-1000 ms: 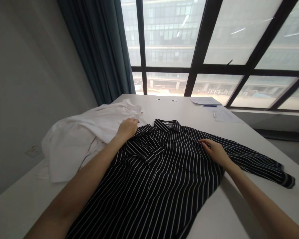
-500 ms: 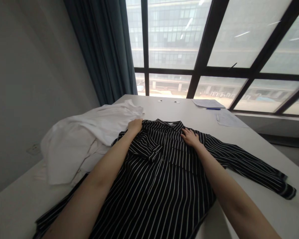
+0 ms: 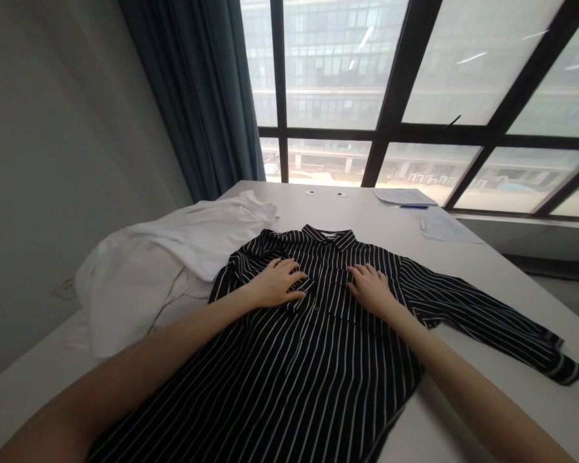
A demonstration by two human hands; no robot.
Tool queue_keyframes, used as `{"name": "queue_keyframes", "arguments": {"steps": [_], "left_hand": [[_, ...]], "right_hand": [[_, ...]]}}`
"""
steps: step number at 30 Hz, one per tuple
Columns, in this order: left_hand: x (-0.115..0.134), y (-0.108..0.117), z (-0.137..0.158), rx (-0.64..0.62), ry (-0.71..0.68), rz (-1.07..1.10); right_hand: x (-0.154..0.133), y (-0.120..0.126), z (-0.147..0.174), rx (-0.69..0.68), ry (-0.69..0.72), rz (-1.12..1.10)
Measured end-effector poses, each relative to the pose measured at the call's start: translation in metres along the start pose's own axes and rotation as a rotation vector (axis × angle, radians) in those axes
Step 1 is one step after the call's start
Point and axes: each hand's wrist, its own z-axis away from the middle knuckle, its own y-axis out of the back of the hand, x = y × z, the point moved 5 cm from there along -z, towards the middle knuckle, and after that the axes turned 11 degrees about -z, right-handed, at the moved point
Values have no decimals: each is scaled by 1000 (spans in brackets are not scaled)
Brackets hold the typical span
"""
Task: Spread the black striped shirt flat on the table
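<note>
A black shirt with white stripes [image 3: 313, 360] lies front side up on the table, its collar [image 3: 330, 238] toward the window. One sleeve [image 3: 482, 318] stretches out to the right and ends in a cuff near the table's right side. The other sleeve is folded over the chest, and its cuff [image 3: 299, 302] shows beside my left fingers. My left hand [image 3: 277, 283] rests open on that folded sleeve, fingers spread. On the right chest, below the collar, my right hand [image 3: 369, 286] lies open with its fingers apart on the cloth.
White clothes [image 3: 145, 270] are heaped on the left of the white table [image 3: 328, 209]. Papers [image 3: 403, 197] and a blue pen [image 3: 413, 206] lie at the far right, with another sheet [image 3: 448, 229] nearer. Behind stand a window and a blue curtain [image 3: 202, 96].
My left hand has let go of the shirt's left shoulder and come down onto the folded sleeve, opening. My right hand has slid slightly down the chest.
</note>
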Motion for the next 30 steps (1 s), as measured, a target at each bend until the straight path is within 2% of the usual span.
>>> {"name": "queue_keyframes", "arguments": {"steps": [2, 5, 9, 11, 13, 16, 20, 23, 25, 26, 28, 30], "left_hand": [[13, -9, 23, -57, -51, 29], [14, -15, 40, -73, -32, 20], [2, -13, 30, -96, 46, 92], [-13, -6, 18, -103, 119, 188], [-41, 8, 12, -38, 244, 254], [-107, 42, 25, 156, 534, 227], [-196, 80, 88, 353, 1009, 108], [-226, 92, 128, 419, 1187, 65], [-224, 95, 141, 455, 1209, 34], [-217, 97, 142, 470, 1178, 13], [-190, 99, 141, 524, 1042, -44], [-149, 100, 141, 612, 842, -113]], "right_hand": [[3, -6, 25, -46, -1, 12], [11, -12, 48, -61, -22, 23], [17, -13, 54, 7, 13, 21], [19, -12, 54, 18, 26, 12], [23, -10, 55, 14, 46, 4], [33, -6, 59, -1, 71, -20], [46, -1, 62, -20, 83, -65], [52, 2, 60, 4, 77, -136], [55, 7, 60, 57, 75, -206], [55, 11, 62, 94, 79, -239], [54, 21, 73, 165, 106, -291], [50, 33, 93, 217, 132, -320]]}}
